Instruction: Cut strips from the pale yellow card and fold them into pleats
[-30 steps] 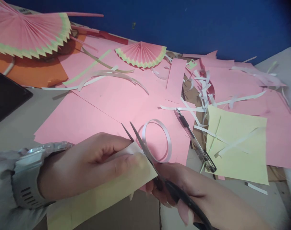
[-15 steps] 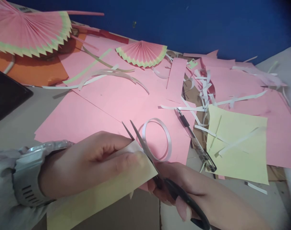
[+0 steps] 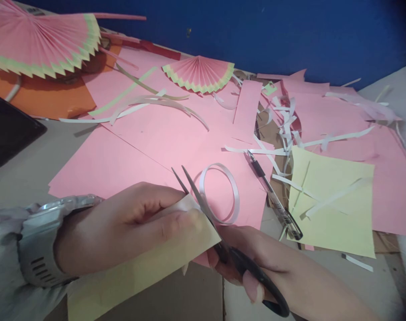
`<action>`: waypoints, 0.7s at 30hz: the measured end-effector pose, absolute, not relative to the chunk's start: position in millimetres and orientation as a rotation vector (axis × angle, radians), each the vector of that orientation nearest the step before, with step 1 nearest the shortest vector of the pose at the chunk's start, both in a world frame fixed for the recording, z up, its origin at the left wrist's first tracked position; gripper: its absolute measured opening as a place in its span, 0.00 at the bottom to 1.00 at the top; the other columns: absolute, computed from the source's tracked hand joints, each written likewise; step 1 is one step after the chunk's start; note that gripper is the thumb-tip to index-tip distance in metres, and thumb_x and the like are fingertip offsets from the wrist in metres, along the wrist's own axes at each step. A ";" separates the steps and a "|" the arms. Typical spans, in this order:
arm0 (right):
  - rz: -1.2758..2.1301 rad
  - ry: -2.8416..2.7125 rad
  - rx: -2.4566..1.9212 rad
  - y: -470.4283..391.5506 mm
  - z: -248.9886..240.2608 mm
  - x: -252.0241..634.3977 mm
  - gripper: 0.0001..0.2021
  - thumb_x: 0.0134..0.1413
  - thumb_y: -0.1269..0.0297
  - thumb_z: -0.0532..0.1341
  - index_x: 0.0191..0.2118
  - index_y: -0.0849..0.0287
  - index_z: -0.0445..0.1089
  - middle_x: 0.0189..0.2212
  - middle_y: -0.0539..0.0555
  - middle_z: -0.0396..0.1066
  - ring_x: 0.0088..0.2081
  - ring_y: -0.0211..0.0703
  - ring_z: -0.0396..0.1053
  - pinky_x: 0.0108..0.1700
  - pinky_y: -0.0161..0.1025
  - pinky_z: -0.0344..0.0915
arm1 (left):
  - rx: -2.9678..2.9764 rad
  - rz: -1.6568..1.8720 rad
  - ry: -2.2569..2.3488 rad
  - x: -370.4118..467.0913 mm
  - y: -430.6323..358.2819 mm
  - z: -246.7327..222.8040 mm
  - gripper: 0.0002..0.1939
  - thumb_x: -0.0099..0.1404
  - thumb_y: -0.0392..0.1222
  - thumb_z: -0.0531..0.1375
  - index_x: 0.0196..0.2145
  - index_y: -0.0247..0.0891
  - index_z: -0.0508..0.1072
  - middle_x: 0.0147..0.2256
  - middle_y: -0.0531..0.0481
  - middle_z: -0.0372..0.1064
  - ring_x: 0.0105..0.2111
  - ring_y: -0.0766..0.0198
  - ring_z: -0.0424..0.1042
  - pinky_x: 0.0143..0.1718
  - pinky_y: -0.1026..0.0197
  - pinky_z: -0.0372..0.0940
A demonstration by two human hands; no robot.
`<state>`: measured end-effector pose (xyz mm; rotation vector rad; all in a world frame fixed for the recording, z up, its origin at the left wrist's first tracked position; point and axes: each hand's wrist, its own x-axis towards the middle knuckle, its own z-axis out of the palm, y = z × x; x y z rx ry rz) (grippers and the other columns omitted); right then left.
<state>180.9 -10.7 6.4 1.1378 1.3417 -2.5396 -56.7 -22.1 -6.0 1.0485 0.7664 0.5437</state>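
Observation:
My left hand [image 3: 146, 227], with a watch at its wrist, pinches a folded pale yellow paper [image 3: 132, 283] between thumb and fingers. Black-handled scissors [image 3: 253, 267] are in my right hand [image 3: 266, 254], its fingers through and around the handles. The scissor blades lie along the paper's right edge, their tips slightly apart beyond its upper corner. Just behind the blades a curled white strip [image 3: 236, 196] forms a loop over the pink sheets [image 3: 176, 147].
Two folded paper fans, a large one [image 3: 45, 40] and a small one [image 3: 199, 76], lie at the back. To the right are a pen [image 3: 273, 196], paper scraps [image 3: 288, 120] and a yellow sheet [image 3: 340, 227]. A black object [image 3: 12, 133] lies at left.
The scissor handles have shifted slightly up and left, and the tips have moved very slightly. Both hands keep nearly the same place and hold.

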 end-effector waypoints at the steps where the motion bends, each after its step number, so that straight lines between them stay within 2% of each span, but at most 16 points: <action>1: -2.541 1.341 1.148 -10.8 6.4 180.9 0.28 0.47 0.43 0.62 0.47 0.59 0.68 0.37 0.54 0.65 0.39 0.45 0.64 0.51 0.48 0.62 | 1.048 0.536 0.774 -56.8 -22.1 -5.3 0.09 0.65 0.30 0.53 0.34 0.39 0.71 0.29 0.59 0.72 0.32 0.72 0.72 0.29 0.77 0.63; 7: -2.512 1.382 1.174 -5.5 10.1 179.8 0.25 0.46 0.42 0.62 0.39 0.61 0.69 0.37 0.54 0.66 0.40 0.47 0.66 0.51 0.48 0.63 | 1.044 0.526 0.812 -54.8 -22.6 -0.7 0.07 0.65 0.35 0.55 0.33 0.42 0.72 0.29 0.59 0.72 0.30 0.71 0.71 0.29 0.74 0.64; 11: -2.442 1.430 1.029 -1.1 11.3 179.1 0.15 0.55 0.52 0.59 0.37 0.61 0.68 0.32 0.52 0.66 0.37 0.44 0.66 0.48 0.46 0.66 | 1.127 0.491 0.868 -53.8 -22.4 -2.5 0.10 0.67 0.42 0.53 0.32 0.41 0.72 0.27 0.57 0.72 0.27 0.71 0.70 0.26 0.73 0.63; 15: -2.460 1.502 1.128 -3.8 9.9 180.3 0.10 0.56 0.57 0.58 0.35 0.59 0.66 0.31 0.51 0.63 0.36 0.42 0.65 0.46 0.44 0.66 | 1.185 0.490 0.924 -53.9 -22.7 -3.7 0.15 0.68 0.48 0.51 0.31 0.38 0.71 0.26 0.55 0.70 0.26 0.69 0.68 0.24 0.72 0.63; 21: -2.344 1.552 1.020 3.4 16.0 180.1 0.06 0.58 0.64 0.55 0.37 0.60 0.66 0.31 0.52 0.68 0.35 0.41 0.68 0.43 0.42 0.68 | 1.147 0.481 0.888 -55.2 -25.4 -2.3 0.11 0.67 0.44 0.52 0.31 0.38 0.70 0.27 0.56 0.71 0.26 0.70 0.68 0.25 0.72 0.63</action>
